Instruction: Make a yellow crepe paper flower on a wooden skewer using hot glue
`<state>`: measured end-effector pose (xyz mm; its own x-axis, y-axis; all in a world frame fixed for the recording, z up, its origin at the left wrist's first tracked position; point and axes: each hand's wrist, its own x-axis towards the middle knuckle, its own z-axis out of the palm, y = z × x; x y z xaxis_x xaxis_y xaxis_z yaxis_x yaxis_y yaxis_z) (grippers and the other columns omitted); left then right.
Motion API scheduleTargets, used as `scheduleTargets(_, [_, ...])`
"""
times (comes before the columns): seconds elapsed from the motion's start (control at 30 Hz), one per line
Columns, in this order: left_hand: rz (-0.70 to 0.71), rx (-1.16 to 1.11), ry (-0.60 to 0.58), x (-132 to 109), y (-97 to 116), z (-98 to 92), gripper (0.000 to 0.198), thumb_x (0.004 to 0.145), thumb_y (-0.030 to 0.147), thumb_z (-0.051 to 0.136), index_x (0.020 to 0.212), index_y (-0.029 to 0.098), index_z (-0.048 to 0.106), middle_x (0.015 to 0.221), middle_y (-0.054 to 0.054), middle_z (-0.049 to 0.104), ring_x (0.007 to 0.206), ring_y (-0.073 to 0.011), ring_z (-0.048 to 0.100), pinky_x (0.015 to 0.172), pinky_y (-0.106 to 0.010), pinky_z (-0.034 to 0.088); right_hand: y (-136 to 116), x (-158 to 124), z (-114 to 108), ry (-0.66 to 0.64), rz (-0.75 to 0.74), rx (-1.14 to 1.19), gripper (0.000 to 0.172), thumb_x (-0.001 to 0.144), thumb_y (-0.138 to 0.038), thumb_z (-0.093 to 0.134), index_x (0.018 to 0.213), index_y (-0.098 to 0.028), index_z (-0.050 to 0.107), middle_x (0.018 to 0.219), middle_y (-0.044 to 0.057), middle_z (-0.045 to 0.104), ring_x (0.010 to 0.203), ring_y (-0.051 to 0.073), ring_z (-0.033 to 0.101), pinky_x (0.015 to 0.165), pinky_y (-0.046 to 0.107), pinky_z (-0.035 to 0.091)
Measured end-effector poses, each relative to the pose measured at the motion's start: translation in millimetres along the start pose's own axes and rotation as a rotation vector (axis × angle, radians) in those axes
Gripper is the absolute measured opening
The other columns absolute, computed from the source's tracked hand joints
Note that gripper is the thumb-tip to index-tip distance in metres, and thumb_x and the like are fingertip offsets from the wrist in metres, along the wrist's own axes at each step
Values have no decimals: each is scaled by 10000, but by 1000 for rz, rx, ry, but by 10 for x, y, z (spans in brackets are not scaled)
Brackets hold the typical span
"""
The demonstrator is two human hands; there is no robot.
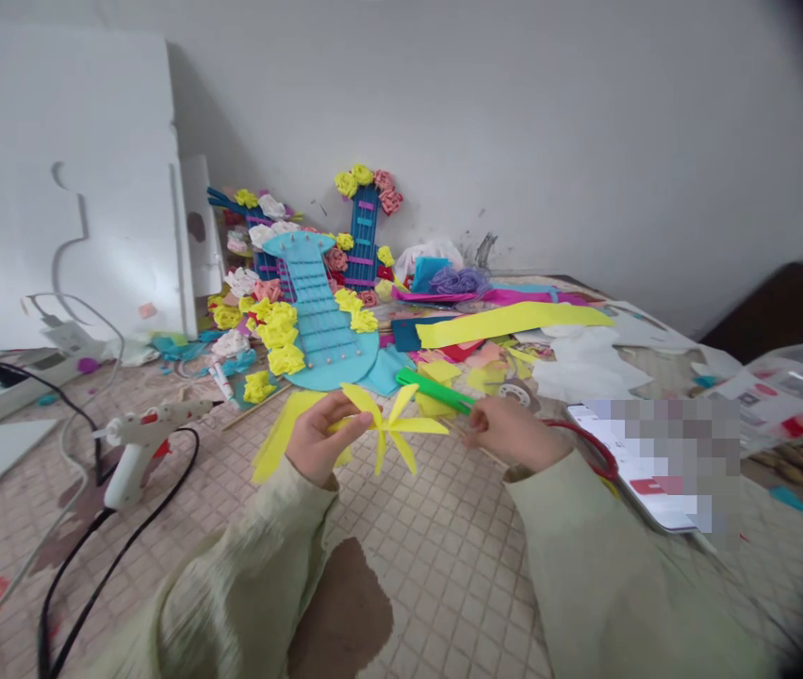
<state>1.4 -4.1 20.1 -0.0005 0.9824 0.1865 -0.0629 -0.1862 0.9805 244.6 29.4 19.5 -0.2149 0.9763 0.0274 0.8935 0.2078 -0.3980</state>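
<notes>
Yellow paper flower point(416, 426) at the centre of the frame, narrow petals fanned out, raised over the tiled-pattern tabletop point(444, 566). Left hand point(323, 438), just left of centre, pinches it by one side between thumb and fingers. Right hand point(518, 434), right of centre, has its fingers curled together beside the near end of a green strip point(434, 389); cannot tell whether they grip it. A red loop point(610, 462) shows past that wrist, next to a phone point(628, 462), partly blurred out.

Yellow paper point(275, 441) lies behind the left hand. Upper middle: a light-blue board point(317, 302) strung with cord, yellow paper blossoms point(278, 325) along its edge. Right of it, a long yellow strip point(515, 323) and purple yarn point(459, 281). Left side: white glue gun point(137, 453), its black cord looping toward the lower left; power strip point(6, 389) farther left.
</notes>
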Motion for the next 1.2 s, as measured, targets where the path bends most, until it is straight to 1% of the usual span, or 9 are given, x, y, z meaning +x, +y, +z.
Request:
scheduleTargets(0.13, [-36, 34, -7, -12, 18, 3, 236, 601, 277, 687, 756, 140, 574, 751, -39, 668, 717, -172, 630, 587, -256, 515, 30, -23, 9, -59, -24, -24, 138, 584, -105, 636, 491, -171, 558, 546, 49, 577, 559, 182, 540, 491, 258, 325])
scheduleTargets(0.27, [5, 106, -24, -29, 13, 23, 208, 614, 277, 673, 748, 142, 588, 753, -37, 646, 721, -163, 612, 575, -244, 513, -42, -33, -90, -85, -95, 38, 100, 704, -176, 550, 604, -181, 546, 628, 37, 590, 601, 167, 535, 529, 264, 351])
scheduleTargets(0.4, [130, 196, -71, -77, 16, 66, 187, 623, 264, 661, 752, 143, 599, 722, -39, 626, 693, -171, 594, 608, -276, 497, -221, -71, -222, 33, -250, 479, 114, 826, -297, 417, 789, -196, 455, 659, -10, 524, 607, 124, 509, 563, 249, 384])
scheduleTargets(0.47, [235, 319, -93, -116, 46, 98, 172, 635, 241, 650, 770, 149, 598, 718, -42, 623, 686, -171, 588, 618, -282, 485, -337, -118, -244, 117, -321, 693, 124, 842, -320, 397, 837, -200, 427, 653, -26, 454, 566, 98, 462, 531, 224, 374])
scheduleTargets(0.53, [365, 435, -116, -156, 87, 129, 165, 640, 211, 642, 790, 162, 593, 732, -44, 626, 694, -170, 585, 629, -286, 478, -441, -178, -234, 122, -367, 776, 161, 816, -346, 457, 888, -202, 455, 648, -33, 382, 537, 84, 396, 486, 206, 339])
scheduleTargets(0.63, [525, 507, -181, -199, 135, 160, 179, 647, 171, 633, 821, 171, 589, 762, -48, 631, 721, -167, 585, 654, -292, 477, -546, -255, -193, 23, -429, 737, 286, 726, -353, 595, 964, -212, 524, 619, -48, 274, 512, 75, 309, 448, 202, 279])
scheduleTargets(0.73, [577, 530, -223, -217, 142, 164, 206, 653, 158, 630, 855, 163, 589, 788, -60, 631, 745, -167, 586, 665, -294, 480, -594, -284, -157, -10, -513, 644, 290, 696, -331, 635, 957, -215, 583, 600, -51, 271, 511, 72, 295, 449, 208, 262])
scheduleTargets(0.97, [573, 527, -253, -223, 160, 164, 209, 668, 136, 623, 872, 163, 593, 844, -76, 653, 819, -179, 597, 739, -313, 481, -628, -273, -120, 51, -546, 634, 148, 700, -315, 633, 787, -196, 625, 570, -52, 330, 503, 67, 349, 439, 201, 283])
scheduleTargets(1.2, [556, 509, -239, -239, 158, 158, 211, 666, 152, 631, 869, 171, 580, 825, -59, 650, 768, -159, 604, 691, -278, 487, -655, -275, -98, 100, -542, 695, 117, 719, -292, 616, 761, -184, 637, 676, -12, 490, 529, 65, 412, 444, 200, 315])
